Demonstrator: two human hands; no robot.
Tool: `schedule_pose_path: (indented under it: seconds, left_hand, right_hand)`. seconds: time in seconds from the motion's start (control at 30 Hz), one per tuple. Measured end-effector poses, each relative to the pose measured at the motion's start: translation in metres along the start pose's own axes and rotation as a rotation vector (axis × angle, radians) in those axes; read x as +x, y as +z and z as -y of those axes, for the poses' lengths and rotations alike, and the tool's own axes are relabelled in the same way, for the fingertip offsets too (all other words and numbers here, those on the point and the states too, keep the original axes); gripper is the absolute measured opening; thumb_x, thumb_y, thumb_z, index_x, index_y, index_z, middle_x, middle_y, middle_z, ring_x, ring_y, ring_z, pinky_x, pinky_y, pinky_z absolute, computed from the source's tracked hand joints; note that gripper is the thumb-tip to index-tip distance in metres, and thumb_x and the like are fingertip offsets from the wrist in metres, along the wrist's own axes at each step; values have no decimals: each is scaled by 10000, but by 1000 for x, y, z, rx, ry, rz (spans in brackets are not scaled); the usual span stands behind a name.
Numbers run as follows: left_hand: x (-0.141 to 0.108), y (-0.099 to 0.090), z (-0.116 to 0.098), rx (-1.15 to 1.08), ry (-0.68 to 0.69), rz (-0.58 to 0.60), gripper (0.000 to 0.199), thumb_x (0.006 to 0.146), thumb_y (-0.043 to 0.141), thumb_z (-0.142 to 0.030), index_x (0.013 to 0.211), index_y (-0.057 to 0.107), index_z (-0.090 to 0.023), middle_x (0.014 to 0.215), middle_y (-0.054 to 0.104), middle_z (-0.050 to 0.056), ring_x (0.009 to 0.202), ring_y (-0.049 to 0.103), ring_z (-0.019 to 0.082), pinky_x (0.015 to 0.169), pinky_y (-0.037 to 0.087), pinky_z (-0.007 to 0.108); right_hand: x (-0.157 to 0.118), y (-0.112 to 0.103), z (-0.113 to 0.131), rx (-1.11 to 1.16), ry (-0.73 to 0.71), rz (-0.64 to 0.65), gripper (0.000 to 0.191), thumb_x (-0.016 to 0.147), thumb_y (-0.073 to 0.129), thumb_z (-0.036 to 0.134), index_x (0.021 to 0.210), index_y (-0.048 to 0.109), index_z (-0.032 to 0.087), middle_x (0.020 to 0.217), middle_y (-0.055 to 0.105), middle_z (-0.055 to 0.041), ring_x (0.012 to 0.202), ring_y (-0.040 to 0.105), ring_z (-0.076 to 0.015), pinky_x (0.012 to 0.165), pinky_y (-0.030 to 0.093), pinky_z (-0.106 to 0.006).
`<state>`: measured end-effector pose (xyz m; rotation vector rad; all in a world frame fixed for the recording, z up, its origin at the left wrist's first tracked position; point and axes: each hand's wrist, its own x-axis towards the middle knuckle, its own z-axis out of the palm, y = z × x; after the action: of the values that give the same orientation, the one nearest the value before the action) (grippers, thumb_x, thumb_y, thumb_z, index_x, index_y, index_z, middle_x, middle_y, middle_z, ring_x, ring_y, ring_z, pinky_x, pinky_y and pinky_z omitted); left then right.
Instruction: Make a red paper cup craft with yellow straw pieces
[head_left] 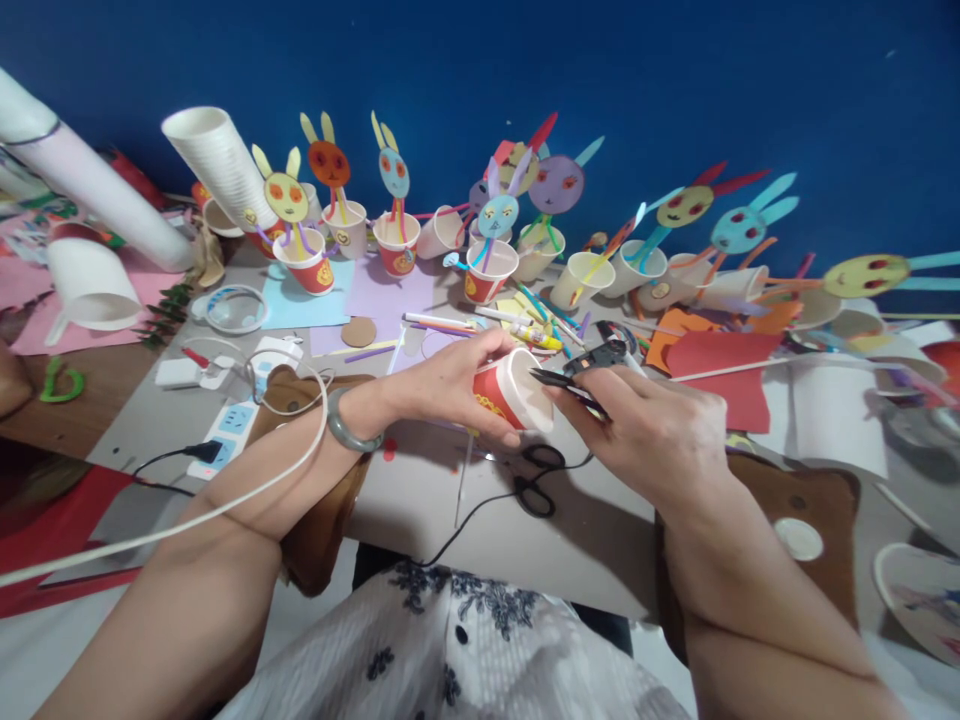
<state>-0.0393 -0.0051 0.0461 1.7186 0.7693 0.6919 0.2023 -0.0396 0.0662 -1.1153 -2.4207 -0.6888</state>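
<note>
My left hand is wrapped round a red and white paper cup, which is tilted with its pale round face turned to the right. At that face is the tip of a dark tool, perhaps a pen or small blade, held in my right hand. The fingers of my right hand are closed round it, and its exact kind is unclear. Below the cup, black-handled scissors lie on the grey table, with a black cable passing beside them.
Cups with paper rabbit figures line the back by the blue wall. Markers and paper strips lie behind my hands. A power strip with cables is at the left, a red sheet at the right.
</note>
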Motion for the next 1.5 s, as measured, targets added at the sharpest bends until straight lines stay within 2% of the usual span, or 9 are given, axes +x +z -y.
schedule_pose_path:
  seconds: [0.3,0.5,1.0,1.27,1.5]
  left_hand:
    - [0,3,6,47,66,16,820,498,955,-570,1088,534,-187,1114,621,79,1017,616,258,867,500,357]
    - [-2,5,6,85,44,20,822,509,951,-577,1103,531,-195,1109,626,78,1013,616,257,845,504,357]
    - [-3,6,7,-26,-27,49,790,517,962,-527,1108,560,-189,1115,636,77,1077,618,279,911,514,391]
    - [-1,3,-1,-100,-32,27,795,481,977,-508,1073,571,-168,1034,650,62,933,630,227,791,513,328]
    - [-3,0,-1,-119,-50,89,749,500,977,-473,1065,586,-174,1020,663,58,939,648,230,810,528,347]
  right_hand:
    - [-1,-8,9,-25,66,33,392,991,602,460,726,603,171,595,637,-8,492,479,-119,487,187,-274]
    - [-2,-11,13,-36,79,72,393,1005,572,437,719,597,168,581,616,-8,460,443,-114,477,159,-270]
    - [-3,-8,11,-9,76,74,411,1024,525,421,707,600,171,555,585,-4,465,461,-112,485,146,-273]
    - [-3,-2,6,97,147,119,477,1033,480,502,710,623,181,604,632,-16,505,487,-111,514,174,-281]
    - [-2,-3,-2,243,141,155,479,1026,480,526,717,640,197,614,643,-21,542,552,-132,516,246,-274]
